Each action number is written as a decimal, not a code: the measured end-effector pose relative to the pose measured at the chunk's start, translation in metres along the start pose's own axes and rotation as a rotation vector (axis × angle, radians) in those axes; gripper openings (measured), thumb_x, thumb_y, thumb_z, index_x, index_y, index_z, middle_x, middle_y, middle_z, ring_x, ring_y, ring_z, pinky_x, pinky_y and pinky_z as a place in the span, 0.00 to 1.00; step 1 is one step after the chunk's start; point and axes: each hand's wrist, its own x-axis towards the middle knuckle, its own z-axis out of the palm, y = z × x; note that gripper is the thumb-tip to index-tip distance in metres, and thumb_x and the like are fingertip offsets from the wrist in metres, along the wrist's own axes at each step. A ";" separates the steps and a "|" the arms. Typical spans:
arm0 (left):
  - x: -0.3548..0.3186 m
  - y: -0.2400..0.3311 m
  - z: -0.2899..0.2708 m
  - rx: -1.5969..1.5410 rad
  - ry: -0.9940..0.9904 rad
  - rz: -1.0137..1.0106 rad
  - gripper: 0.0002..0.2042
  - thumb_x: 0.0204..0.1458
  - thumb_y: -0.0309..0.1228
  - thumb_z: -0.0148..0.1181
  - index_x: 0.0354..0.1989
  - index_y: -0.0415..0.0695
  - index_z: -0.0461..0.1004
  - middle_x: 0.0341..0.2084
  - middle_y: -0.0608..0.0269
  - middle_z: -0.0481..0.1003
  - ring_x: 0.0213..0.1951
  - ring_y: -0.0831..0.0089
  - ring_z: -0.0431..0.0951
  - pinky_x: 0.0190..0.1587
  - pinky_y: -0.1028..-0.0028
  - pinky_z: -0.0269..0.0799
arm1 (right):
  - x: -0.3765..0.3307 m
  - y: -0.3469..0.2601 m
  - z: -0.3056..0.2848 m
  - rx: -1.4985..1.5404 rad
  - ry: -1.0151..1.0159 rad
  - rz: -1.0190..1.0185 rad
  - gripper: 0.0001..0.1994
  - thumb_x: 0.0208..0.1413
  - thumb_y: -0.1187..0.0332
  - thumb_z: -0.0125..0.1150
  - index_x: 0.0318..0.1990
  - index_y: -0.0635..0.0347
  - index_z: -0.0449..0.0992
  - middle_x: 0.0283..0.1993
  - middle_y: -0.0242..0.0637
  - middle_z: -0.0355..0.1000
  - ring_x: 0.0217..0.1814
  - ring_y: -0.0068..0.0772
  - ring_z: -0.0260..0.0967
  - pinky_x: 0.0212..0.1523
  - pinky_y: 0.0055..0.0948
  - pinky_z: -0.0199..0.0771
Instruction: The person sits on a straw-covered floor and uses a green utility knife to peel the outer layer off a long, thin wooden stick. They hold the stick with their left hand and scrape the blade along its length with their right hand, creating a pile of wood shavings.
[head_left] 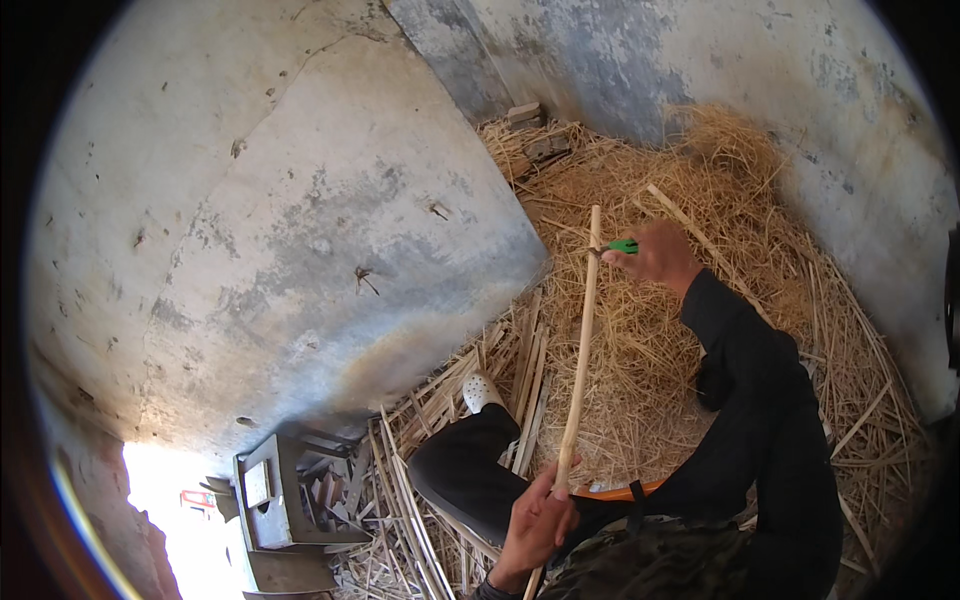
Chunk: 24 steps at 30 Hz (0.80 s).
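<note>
Two hands on one cane, left hand low, right hand with green-handled knife

We can't really see the blade of the green-handled tool: the right hand wraps most of the handle, and where it meets the stick it's too small to make out. The stick's lower end disappears behind the left hand, and the bit poking out below that hand runs off the bottom edge. Our left forearm is cut off there too. Just right of the left hand there's something orange, mostly tucked under the dark sleeve, so we can't tell what it is. Far left of that hand, the grey box sits next to a blown-out white patch where nothing reads.
</note>
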 end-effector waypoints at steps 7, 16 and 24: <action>-0.021 -0.005 0.008 0.140 -0.030 -0.135 0.22 0.65 0.32 0.44 0.65 0.37 0.55 0.12 0.75 0.59 0.14 0.85 0.58 0.19 0.84 0.54 | 0.017 0.096 -0.028 -0.016 -0.078 0.725 0.37 0.51 0.23 0.37 0.10 0.47 0.56 0.10 0.22 0.44 0.10 0.21 0.40 0.13 0.30 0.35; 0.026 -0.003 -0.015 0.159 0.201 0.069 0.24 0.65 0.33 0.44 0.67 0.37 0.53 0.13 0.69 0.67 0.13 0.85 0.62 0.17 0.86 0.57 | -0.010 0.003 -0.039 0.178 -0.280 0.386 0.40 0.51 0.26 0.41 0.21 0.58 0.77 0.09 0.28 0.53 0.11 0.27 0.56 0.12 0.34 0.54; 0.043 -0.007 -0.012 0.088 0.152 0.105 0.24 0.64 0.33 0.45 0.66 0.35 0.54 0.14 0.68 0.68 0.14 0.86 0.63 0.16 0.87 0.56 | -0.057 -0.105 -0.024 0.331 -0.240 -0.188 0.38 0.46 0.25 0.48 0.13 0.55 0.71 0.08 0.34 0.58 0.08 0.32 0.60 0.11 0.34 0.58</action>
